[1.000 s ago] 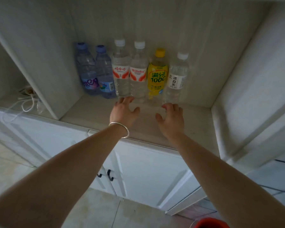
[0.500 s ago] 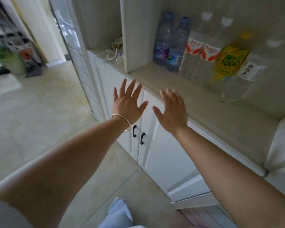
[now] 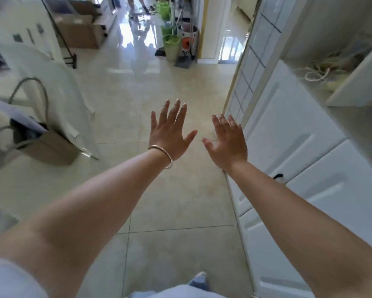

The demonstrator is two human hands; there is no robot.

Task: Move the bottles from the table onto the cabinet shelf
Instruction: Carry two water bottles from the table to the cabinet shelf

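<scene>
Beige tiled floor (image 3: 159, 87) lies under the spread, empty left hand (image 3: 170, 134) and right hand (image 3: 227, 143); white cabinet (image 3: 288, 136) at right.

- We see the white cabinet (image 3: 299, 151) along our right side, its panelled lower doors closed, one small dark handle (image 3: 278, 176) showing just past the right forearm.
- We catch only a corner of the cabinet shelf (image 3: 322, 87) at the upper right, above the doors; what shows of it carries a loose coil of pale cord (image 3: 317, 72).
- We find a white upright divider panel (image 3: 357, 82) at the right end of that corner, cutting off whatever lies beyond it.
- We spot no bottles and no table surface that we can make out; the picture is blurred.
</scene>
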